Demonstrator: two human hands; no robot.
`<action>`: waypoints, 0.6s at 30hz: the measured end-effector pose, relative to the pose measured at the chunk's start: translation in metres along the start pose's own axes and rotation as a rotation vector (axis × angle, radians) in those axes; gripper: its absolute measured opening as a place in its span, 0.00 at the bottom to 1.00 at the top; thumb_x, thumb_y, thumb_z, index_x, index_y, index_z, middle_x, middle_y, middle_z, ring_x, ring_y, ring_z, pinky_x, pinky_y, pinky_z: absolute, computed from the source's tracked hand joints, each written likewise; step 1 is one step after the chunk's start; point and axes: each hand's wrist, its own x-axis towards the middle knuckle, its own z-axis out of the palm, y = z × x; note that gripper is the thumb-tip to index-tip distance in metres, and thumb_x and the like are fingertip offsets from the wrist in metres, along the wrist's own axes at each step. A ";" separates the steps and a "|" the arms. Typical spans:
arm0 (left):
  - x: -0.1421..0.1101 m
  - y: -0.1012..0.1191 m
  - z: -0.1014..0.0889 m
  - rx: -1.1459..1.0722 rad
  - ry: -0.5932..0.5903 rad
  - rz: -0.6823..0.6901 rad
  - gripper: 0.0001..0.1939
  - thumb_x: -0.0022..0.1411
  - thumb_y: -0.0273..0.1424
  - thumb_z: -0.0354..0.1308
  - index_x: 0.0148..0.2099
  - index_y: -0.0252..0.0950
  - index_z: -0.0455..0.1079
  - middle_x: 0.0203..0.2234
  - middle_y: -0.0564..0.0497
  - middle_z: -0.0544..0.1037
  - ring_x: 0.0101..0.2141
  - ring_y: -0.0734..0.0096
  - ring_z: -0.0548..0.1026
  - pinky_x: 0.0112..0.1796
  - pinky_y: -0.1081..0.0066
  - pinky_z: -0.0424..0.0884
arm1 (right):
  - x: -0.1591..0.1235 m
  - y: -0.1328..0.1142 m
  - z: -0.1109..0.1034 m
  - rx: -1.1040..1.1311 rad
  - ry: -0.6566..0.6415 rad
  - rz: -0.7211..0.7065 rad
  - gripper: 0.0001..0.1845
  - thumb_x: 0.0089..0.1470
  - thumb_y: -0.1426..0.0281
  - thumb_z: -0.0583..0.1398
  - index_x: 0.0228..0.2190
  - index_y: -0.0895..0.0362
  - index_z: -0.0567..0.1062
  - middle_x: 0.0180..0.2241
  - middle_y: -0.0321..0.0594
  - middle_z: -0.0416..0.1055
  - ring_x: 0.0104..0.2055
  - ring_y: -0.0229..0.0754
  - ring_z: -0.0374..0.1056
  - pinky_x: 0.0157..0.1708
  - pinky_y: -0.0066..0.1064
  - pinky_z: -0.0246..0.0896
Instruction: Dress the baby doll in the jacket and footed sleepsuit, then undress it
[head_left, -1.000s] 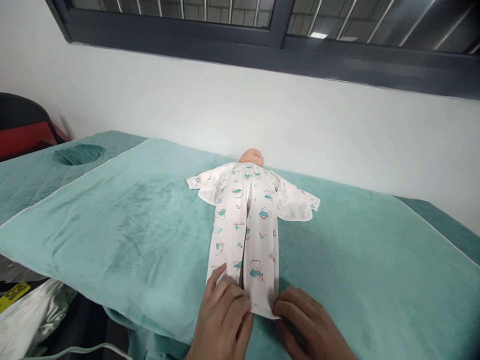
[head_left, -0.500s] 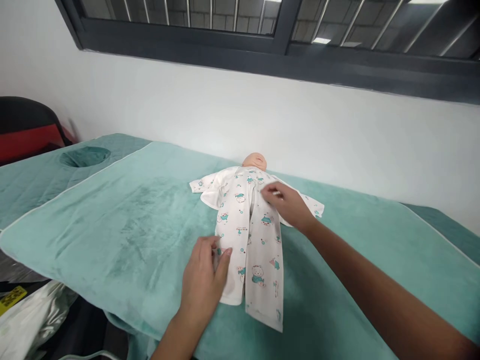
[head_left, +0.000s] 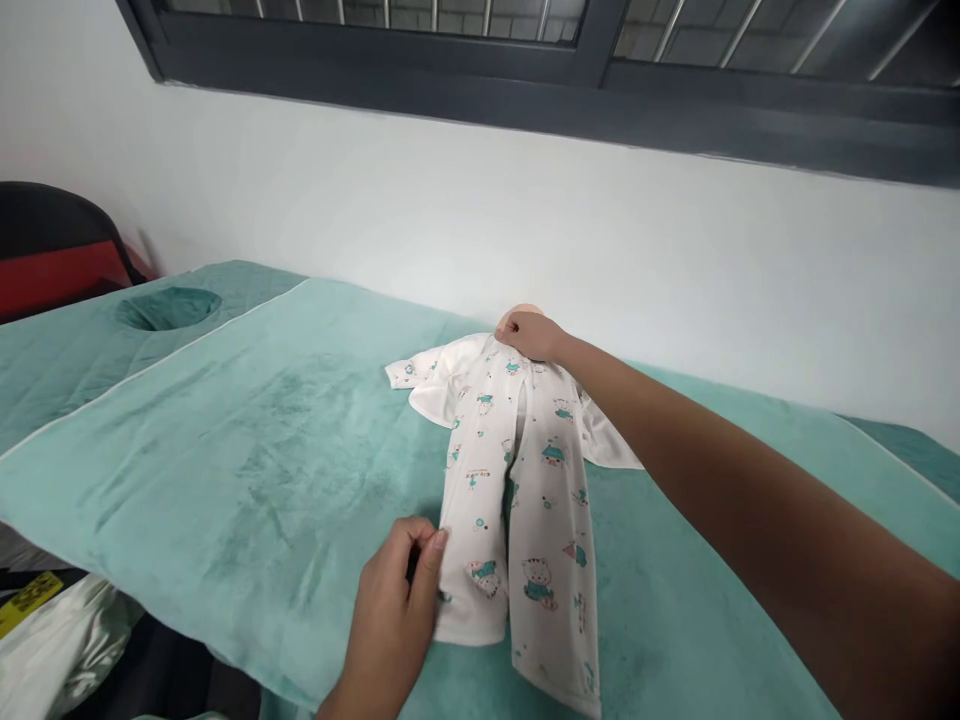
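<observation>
A baby doll (head_left: 517, 312) lies on its back on a teal blanket (head_left: 247, 450), dressed in a white romper (head_left: 525, 480) printed with small teal and pink animals. My right hand (head_left: 531, 334) reaches far forward and is closed at the romper's collar, right under the doll's head, which it mostly hides. My left hand (head_left: 397, 600) is near me, fingers pinched on the outer edge of the romper's left leg close to its cuff. The two legs lie flat and slightly apart.
The blanket covers a teal padded table with a round face hole (head_left: 166, 308) at the far left. A white wall and a dark window frame stand behind. A red and black chair (head_left: 52, 250) is at the left. Silvery plastic bags (head_left: 52, 650) lie below the table's near edge.
Both hands left the leg cuffs. My right hand moved up the garment to the collar; my left hand shifted to the left leg's outer edge. The romper's legs have spread slightly.
</observation>
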 end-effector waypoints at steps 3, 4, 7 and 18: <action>0.001 0.001 0.001 0.046 -0.090 0.004 0.17 0.66 0.43 0.48 0.31 0.38 0.64 0.20 0.56 0.70 0.22 0.72 0.69 0.25 0.74 0.65 | -0.005 -0.001 0.004 0.026 0.054 0.035 0.13 0.54 0.61 0.57 0.24 0.57 0.67 0.27 0.39 0.69 0.30 0.40 0.64 0.32 0.32 0.55; 0.000 0.002 0.001 0.068 -0.109 0.019 0.16 0.66 0.43 0.48 0.31 0.38 0.64 0.20 0.56 0.69 0.23 0.72 0.70 0.25 0.74 0.65 | -0.008 -0.002 0.005 0.039 0.078 0.042 0.13 0.54 0.61 0.57 0.25 0.57 0.67 0.28 0.39 0.70 0.31 0.41 0.64 0.31 0.32 0.55; -0.004 0.003 -0.005 0.140 -0.136 0.185 0.13 0.67 0.38 0.49 0.33 0.38 0.65 0.21 0.55 0.70 0.24 0.72 0.70 0.26 0.74 0.66 | -0.020 -0.004 0.008 0.076 0.154 0.034 0.10 0.55 0.63 0.56 0.28 0.56 0.69 0.33 0.40 0.71 0.35 0.42 0.66 0.33 0.32 0.58; -0.051 -0.009 -0.004 0.283 -0.063 0.804 0.13 0.64 0.22 0.51 0.49 0.37 0.67 0.31 0.47 0.75 0.31 0.69 0.74 0.30 0.71 0.72 | -0.083 0.001 0.020 0.189 0.271 -0.221 0.19 0.63 0.65 0.47 0.49 0.57 0.70 0.54 0.44 0.69 0.56 0.46 0.62 0.56 0.39 0.54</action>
